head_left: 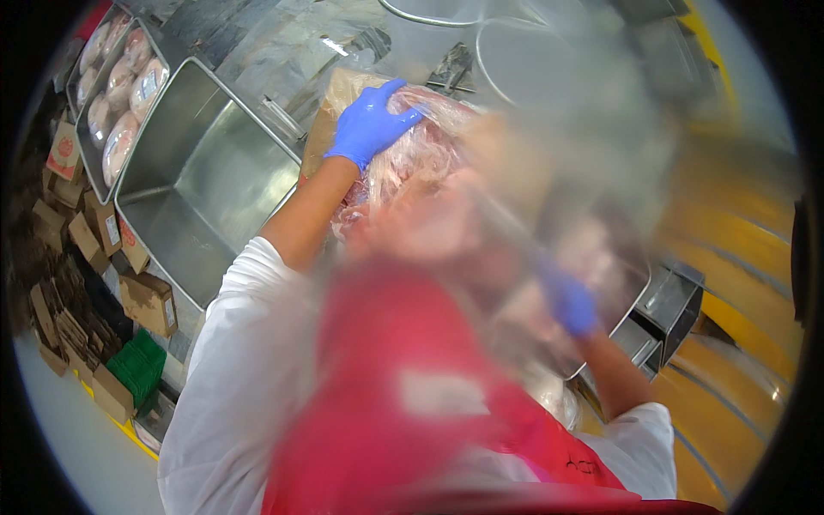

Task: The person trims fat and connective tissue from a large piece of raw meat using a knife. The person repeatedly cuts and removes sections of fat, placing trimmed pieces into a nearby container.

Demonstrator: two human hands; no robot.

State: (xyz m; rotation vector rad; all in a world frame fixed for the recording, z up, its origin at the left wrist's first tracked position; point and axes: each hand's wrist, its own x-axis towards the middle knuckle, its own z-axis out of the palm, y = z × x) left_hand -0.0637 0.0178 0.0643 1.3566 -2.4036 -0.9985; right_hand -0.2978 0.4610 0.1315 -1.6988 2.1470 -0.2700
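- Red, blurred apron (386,343) hung nearest the head camera; beyond it, raw pink meat (429,190) lay under crinkled clear plastic film (421,159), beside brown cardboard (337,94).
- Blue-gloved left hand (373,124) touched the film, fingers parted; I could not tell whether they gripped.
- Blue-gloved right hand (571,300) was too blurred to tell.
- Meat seemed heavy, soft, slippery; support underneath looked safer than pulling film.
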